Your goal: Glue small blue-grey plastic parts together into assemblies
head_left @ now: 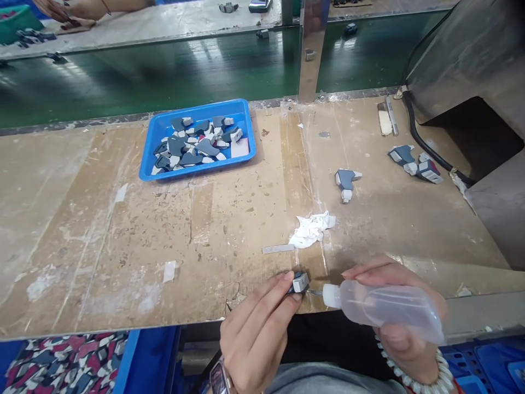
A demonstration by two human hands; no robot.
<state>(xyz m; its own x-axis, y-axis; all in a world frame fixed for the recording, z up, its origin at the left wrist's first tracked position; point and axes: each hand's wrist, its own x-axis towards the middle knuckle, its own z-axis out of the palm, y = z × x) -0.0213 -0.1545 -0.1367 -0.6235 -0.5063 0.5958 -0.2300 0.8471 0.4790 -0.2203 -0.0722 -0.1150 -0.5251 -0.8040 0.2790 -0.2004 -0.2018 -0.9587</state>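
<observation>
My left hand (258,323) pinches a small grey and white plastic part (301,283) near the front edge of the table. In my right hand (404,306) lies a translucent squeeze bottle (385,307), tipped sideways, with a white cap and a thin metal needle tip. That tip points left and meets or nearly meets the lower right of the part; I cannot tell whether they touch. Just beyond my hands are a crumpled white tissue (311,229) and a flat grey strip (278,249). A similar grey and white part (346,183) sits farther back.
A blue tray (197,173) holds several such parts. More parts (415,164) lie at right by a black cable (414,123) and a metal housing (459,60). Behind runs a green conveyor (164,71). Another person's hand (69,13) shows at top left. A blue bin (131,361) stands below.
</observation>
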